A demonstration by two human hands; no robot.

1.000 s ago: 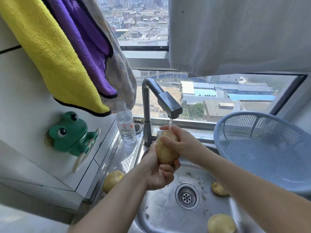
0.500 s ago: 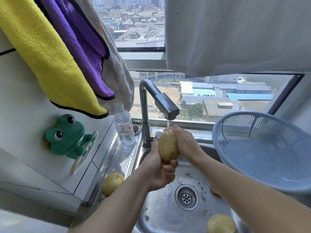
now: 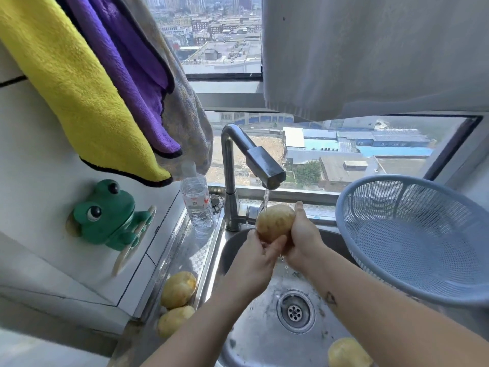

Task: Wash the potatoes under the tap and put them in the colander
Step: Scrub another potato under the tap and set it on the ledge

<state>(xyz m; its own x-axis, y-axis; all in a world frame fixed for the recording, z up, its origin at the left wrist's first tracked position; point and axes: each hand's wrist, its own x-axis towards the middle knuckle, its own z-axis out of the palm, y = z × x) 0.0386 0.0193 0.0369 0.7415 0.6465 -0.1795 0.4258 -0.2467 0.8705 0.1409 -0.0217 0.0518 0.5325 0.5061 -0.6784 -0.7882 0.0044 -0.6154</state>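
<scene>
- Centrally, we held one potato (image 3: 274, 221) between both hands directly under the tap (image 3: 266, 168), whose thin stream of water (image 3: 266, 197) struck the potato's upper left side.
- Our left hand (image 3: 258, 256) cupped the potato from below, its fingers curled against the lower surface.
- Our right hand (image 3: 304, 238) pressed against the potato's right flank, the thumb raised along its edge.
- Both hands and the potato hung above the rear part of the steel sink (image 3: 232, 250), well clear of the drain (image 3: 295, 311).
- We observed the blue colander (image 3: 412, 234) tilted at the right of the sink, its mesh bowl facing us, with no potato visible inside.
- Another potato (image 3: 348, 352) lay in the sink at the lower edge of view.
- Two more potatoes rested on the bench to the left of the sink: the upper one (image 3: 178, 288) touched the lower one (image 3: 173, 320).
- A clear water bottle (image 3: 197, 205) stood upright on the bench beside the tap's column.
- A green frog holder (image 3: 111, 215) was fixed to the wall at left, beneath the yellow towel (image 3: 79, 88) and the purple towel (image 3: 132, 64).
</scene>
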